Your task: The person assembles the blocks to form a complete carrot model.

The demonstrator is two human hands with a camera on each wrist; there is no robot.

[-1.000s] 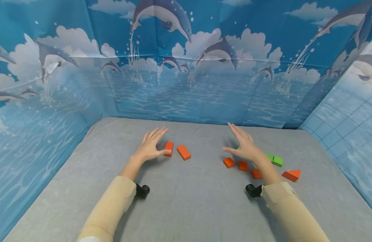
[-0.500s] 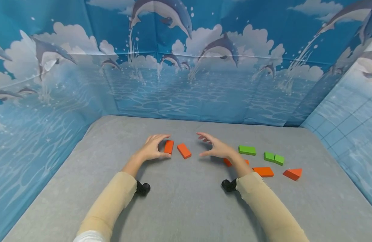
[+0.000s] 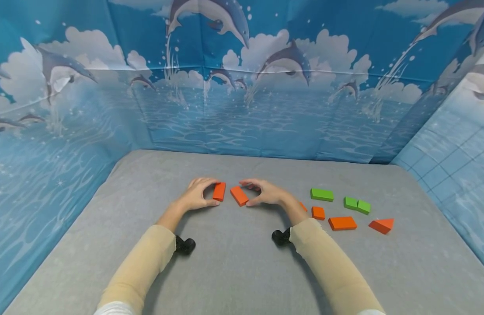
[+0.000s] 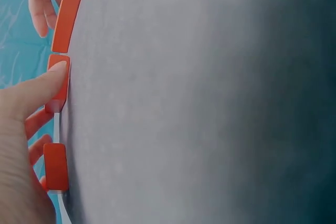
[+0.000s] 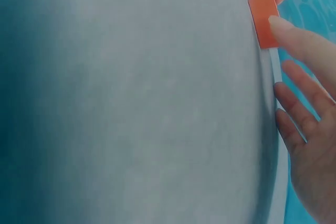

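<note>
Two orange-red rectangular toy blocks lie close together on the grey surface in the head view. My left hand holds the left block between thumb at its near end and fingers at its far end. My right hand reaches round the right block, its thumb against the block and its other fingers loosely spread. In the left wrist view another orange-red block shows in front of the left hand's lower fingers; the head view hides it behind that hand.
Right of the right hand lie a small orange block, a longer orange block, an orange triangular block, a long green block and two small green blocks. A dolphin-print curtain closes off the back and sides.
My right hand has moved left from above the green and orange blocks to the right-hand red block. My left hand's fingers have curled in round the left block. The blocks have stayed put.
</note>
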